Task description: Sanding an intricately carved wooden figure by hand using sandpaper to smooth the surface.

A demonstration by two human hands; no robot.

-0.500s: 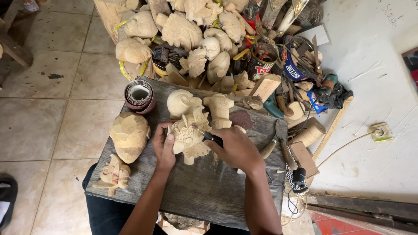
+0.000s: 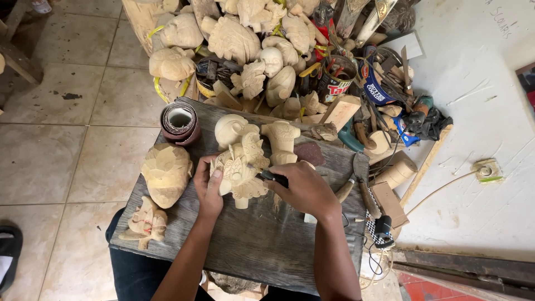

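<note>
I am working the surface of a pale carved figure [image 2: 241, 170] that lies on the grey board [image 2: 267, 245] across my lap, so the step in hand looks like fine carving or finishing, with the rough shape already done. My left hand [image 2: 208, 187] lies along the figure's left flank, fingers [image 2: 214, 181] curled round its edge and pressed together, thumb hidden against the wood, steadying it flat on the board. My right hand [image 2: 304, 189] is closed tight on a dark-handled tool [image 2: 274, 177], its tip touching the figure's right side just past my knuckles; the fingers themselves are tucked under the hand, so I cannot tell how they sit on the handle.

As I judge it, the next move calls for short, controlled strokes with the left hand holding firm, and a turn of the figure once this side is worked.

Just beyond my fingertips stand a round head [image 2: 229, 129] and a small bust [image 2: 281, 139]. To the left of my left hand lies a mask [image 2: 165, 173], with a small carving [image 2: 146, 223] nearer my knee, and a sandpaper roll [image 2: 180, 121] at the board's far corner. To the right of my right hand lie chisels [image 2: 362, 184].
</note>
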